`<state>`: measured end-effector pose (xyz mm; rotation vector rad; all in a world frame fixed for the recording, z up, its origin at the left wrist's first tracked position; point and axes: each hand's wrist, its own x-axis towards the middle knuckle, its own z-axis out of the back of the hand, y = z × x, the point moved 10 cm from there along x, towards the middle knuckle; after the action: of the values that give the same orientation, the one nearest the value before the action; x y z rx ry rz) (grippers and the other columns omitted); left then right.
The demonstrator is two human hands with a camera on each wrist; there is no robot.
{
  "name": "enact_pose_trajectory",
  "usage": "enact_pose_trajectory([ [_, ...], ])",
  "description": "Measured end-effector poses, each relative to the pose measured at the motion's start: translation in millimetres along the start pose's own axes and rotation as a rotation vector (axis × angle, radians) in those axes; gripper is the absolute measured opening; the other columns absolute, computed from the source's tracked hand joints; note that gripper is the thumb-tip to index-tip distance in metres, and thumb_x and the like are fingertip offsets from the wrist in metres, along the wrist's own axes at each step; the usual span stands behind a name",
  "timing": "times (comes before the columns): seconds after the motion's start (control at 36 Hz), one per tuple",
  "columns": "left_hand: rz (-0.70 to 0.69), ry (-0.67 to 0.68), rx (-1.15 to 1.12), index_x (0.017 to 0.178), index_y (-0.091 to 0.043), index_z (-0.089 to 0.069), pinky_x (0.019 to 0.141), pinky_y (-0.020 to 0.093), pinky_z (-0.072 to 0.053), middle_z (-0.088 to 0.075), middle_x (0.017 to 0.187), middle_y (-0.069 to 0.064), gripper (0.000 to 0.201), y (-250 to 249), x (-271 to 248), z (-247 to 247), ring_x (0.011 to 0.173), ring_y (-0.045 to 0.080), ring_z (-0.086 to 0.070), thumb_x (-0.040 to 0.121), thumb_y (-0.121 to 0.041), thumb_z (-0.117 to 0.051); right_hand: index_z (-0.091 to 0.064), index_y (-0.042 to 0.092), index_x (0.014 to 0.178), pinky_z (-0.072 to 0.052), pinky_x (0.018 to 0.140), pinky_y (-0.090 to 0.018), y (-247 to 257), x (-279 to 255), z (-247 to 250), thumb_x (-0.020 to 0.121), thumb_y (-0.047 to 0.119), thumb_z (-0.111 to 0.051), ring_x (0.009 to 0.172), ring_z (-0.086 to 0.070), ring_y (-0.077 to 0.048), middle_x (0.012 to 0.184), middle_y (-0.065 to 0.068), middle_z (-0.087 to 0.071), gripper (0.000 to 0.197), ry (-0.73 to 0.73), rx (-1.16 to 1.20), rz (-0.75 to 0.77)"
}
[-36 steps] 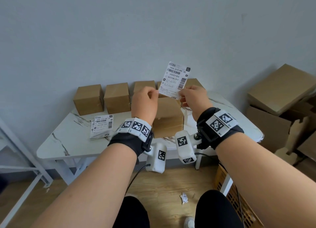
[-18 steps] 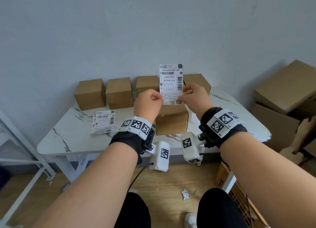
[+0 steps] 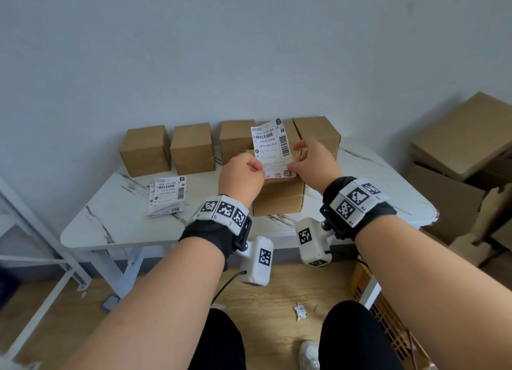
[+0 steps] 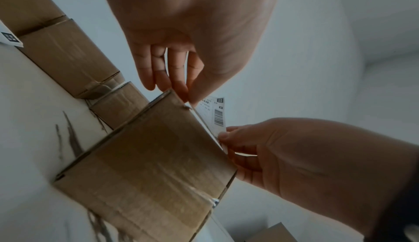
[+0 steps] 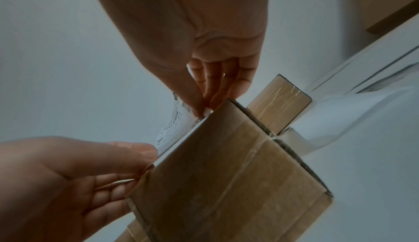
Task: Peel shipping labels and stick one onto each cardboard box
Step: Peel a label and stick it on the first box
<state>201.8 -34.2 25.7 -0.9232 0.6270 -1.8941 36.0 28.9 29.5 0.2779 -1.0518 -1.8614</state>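
A white shipping label (image 3: pixel 273 148) stands nearly upright, its lower edge down at the top of the near cardboard box (image 3: pixel 277 200). My left hand (image 3: pixel 256 168) pinches the label's lower left edge, and my right hand (image 3: pixel 297 161) pinches its lower right edge. The left wrist view shows the label (image 4: pixel 218 115) edge-on above the box (image 4: pixel 154 156), between my left hand (image 4: pixel 190 95) and my right hand (image 4: pixel 226 138). In the right wrist view, my right hand (image 5: pixel 204 109) and my left hand (image 5: pixel 145 156) grip the label (image 5: pixel 174 129) over the box (image 5: pixel 226 174).
Several plain boxes (image 3: pixel 192 148) line the wall at the back of the white marble table (image 3: pixel 110 225). A stack of labels (image 3: pixel 166 195) lies at the left. Large cartons (image 3: pixel 465 136) are piled at the right. A paper scrap (image 3: pixel 300 311) lies on the floor.
Both hands have brought the label down from in front of the wall to the top of the near box. It went from tilted to nearly upright.
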Motion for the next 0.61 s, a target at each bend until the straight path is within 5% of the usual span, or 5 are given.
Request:
enact_pose_trajectory([
  [0.42,-0.068,-0.024,0.089,0.091,-0.019,-0.065,0.068,0.019,-0.043,-0.065,0.085,-0.007,0.006,-3,-2,-1,0.082,0.012,-0.062,0.087,-0.016,-0.061,-0.053,0.018,0.116,-0.038,0.054,-0.02,0,0,-3,0.086,0.013,-0.066,0.075,-0.058,-0.014,0.082,0.008,-0.057,0.033,-0.004,-0.089,0.009],
  [0.61,-0.157,-0.034,0.179,0.092,-0.016,-0.067,0.079,0.036,-0.053,-0.068,0.09,-0.001,0.009,-11,-3,-4,0.089,0.02,-0.061,0.087,-0.013,-0.06,-0.052,0.017,0.115,-0.034,0.051,-0.019,1,-1,-4,0.085,0.011,-0.066,0.073,-0.055,-0.012,0.078,0.01,-0.053,0.033,-0.019,-0.126,0.025],
])
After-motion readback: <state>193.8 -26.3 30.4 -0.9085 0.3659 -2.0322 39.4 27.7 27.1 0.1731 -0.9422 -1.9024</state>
